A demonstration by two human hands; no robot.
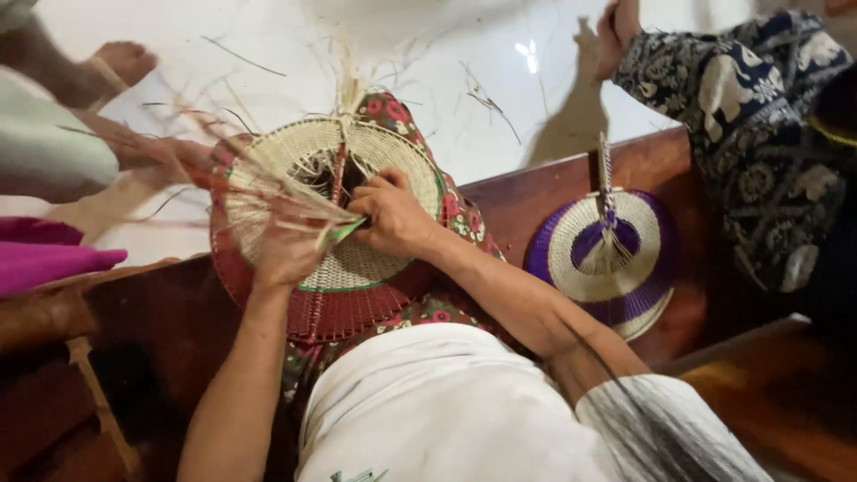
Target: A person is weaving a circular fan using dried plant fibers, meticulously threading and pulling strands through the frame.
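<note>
We're looking down over a half-woven round fan (344, 259), cream in the middle with a red-brown outer band, resting across our lap on flowered cloth (451, 210). Our right hand (393, 214) sits on the fan's face near its centre, fingers curled and pinching a thin green-edged strip (344, 232) against the weave. Our left hand (286, 254) is closed around the bundle of loose pale strands (268, 192) that fan out to the left, blurred with motion, so we can't tell exactly how many it grips.

By our reading, we're mid-weave: a strip is being threaded between the spokes near the hub, where a dark gap (326, 170) is open beside the central rib. The next move looks to call for a firm pinch from the right hand to keep the strip flat, while the left keeps the spare strands lifted clear so the strip slides under the right one. Slack there would likely loosen the row.

Off to the right, a finished purple and cream fan (607, 254) lies on the dark wooden bench (536, 192), well apart from ours. Beyond it sits another person in dark patterned cloth (750, 116), and someone's bare foot (120, 62) rests on the pale floor (428, 54), which is strewn with stray fibres.
</note>
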